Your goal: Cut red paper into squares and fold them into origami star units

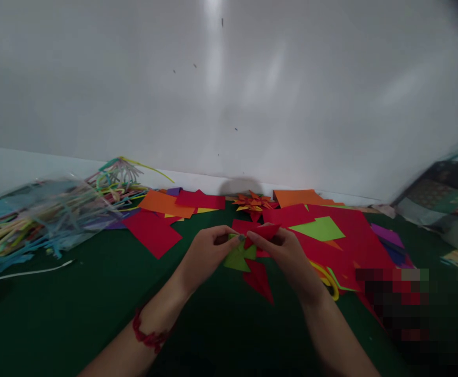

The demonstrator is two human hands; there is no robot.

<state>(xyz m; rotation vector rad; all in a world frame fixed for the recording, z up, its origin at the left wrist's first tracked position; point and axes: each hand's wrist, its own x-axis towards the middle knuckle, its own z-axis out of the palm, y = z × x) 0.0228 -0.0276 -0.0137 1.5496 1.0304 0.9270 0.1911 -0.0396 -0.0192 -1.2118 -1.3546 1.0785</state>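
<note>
Between my two hands is a folded paper piece, with a green paper part (234, 259) at its middle and red pointed paper flaps (260, 283) at its side and lower edge. My left hand (209, 251) pinches the green part from the left, thumb on top. With thumb and fingers closed, my right hand (281, 248) grips a red flap on the right. The fingertips of both hands nearly meet. Just beyond them lies a finished-looking orange and red paper star (254, 203). Part of the folded piece is hidden behind my fingers.
Red and orange paper sheets (152, 230) lie left of centre. Larger red sheets (354, 235), a green scrap (321, 229) and yellow-handled scissors (331, 283) are at right. Plastic-wrapped coloured strips (67, 209) and a white cable (28, 273) lie left. A white wall (229, 104) stands behind.
</note>
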